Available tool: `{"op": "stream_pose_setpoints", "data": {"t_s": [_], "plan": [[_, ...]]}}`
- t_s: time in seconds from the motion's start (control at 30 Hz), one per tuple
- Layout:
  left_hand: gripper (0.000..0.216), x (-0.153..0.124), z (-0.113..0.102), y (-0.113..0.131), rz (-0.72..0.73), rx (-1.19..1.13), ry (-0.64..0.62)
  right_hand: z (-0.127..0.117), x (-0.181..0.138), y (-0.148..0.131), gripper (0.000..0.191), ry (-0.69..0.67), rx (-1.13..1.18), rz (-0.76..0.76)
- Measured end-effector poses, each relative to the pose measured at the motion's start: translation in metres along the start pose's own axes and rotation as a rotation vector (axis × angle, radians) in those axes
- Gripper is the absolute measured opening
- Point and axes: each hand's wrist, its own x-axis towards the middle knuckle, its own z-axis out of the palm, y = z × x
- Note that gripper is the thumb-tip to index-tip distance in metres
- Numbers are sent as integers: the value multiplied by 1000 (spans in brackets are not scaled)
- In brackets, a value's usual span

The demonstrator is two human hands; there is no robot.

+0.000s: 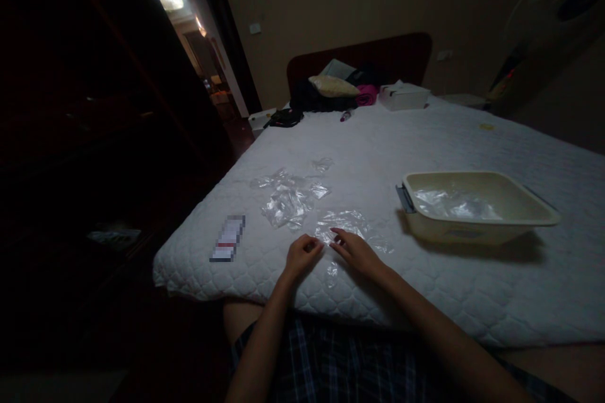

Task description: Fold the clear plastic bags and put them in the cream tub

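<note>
While L hand [301, 257] curls narrow (can't tell if gripping), R hand [358, 254] has fingers slightly apart; both nr clear bags [348, 221] on bed [373, 151], tub [472, 233] to R.

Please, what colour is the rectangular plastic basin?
The rectangular plastic basin is cream, best seen in the head view.

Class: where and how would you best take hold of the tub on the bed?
Probably by the grey handle at its left end, coming in from the left, with a second hold on the opposite end. The handle juts out from the rim, and the tub is wide, upright and open with clear bags inside, so gripping both ends should keep it level.
</note>
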Motion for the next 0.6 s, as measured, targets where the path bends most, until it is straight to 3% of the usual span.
{"op": "stream_pose_setpoints", "data": {"t_s": [0.23,0.43,0.6], "plan": [[20,0,1,-1,12,1,21,-11,-21,-12,25,95,-186,-81],[20,-2,2,-1,16,16,40,-7,-46,-4,25,-78,-376,-327],[21,-2,-1,5,43,37,18,-4,-55,7,24,-98,-392,-362]]}}
